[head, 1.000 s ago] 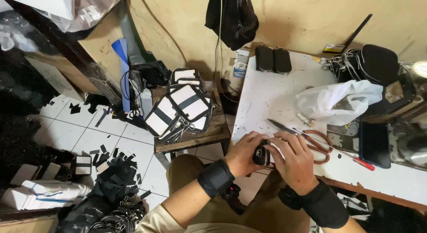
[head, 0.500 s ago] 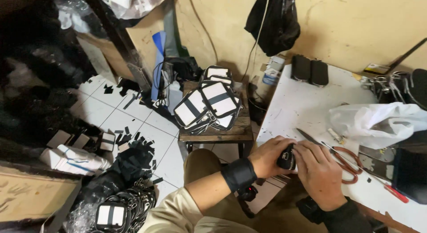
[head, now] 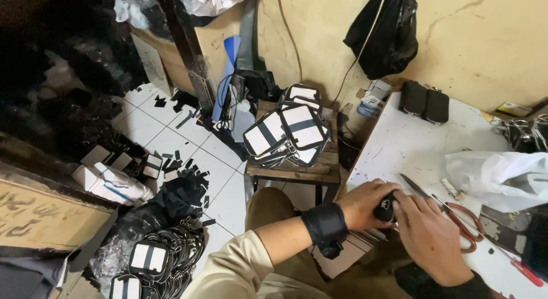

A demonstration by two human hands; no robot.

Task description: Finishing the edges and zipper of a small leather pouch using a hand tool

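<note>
Both hands meet at the near edge of a white table [head: 411, 145]. My left hand [head: 362, 205] and my right hand [head: 428, 233] together grip a small black key-fob-like object [head: 387, 207] between the fingers. A black wrist band [head: 325, 226] wraps my left forearm, and a dark cuff covers my right wrist. Scissors with reddish handles [head: 456, 216] lie on the table just right of my hands.
A low wooden stool [head: 297, 167] holds a pile of black-and-white pouches [head: 288, 130]. More such pouches [head: 148, 259] and black scraps lie on the tiled floor. On the table: two black cases [head: 425, 102], a white plastic bag [head: 502, 173], a red-handled screwdriver [head: 522, 270].
The camera has swung left and down, so more floor and less table show. My hands stay together on the small black object at the table edge.
</note>
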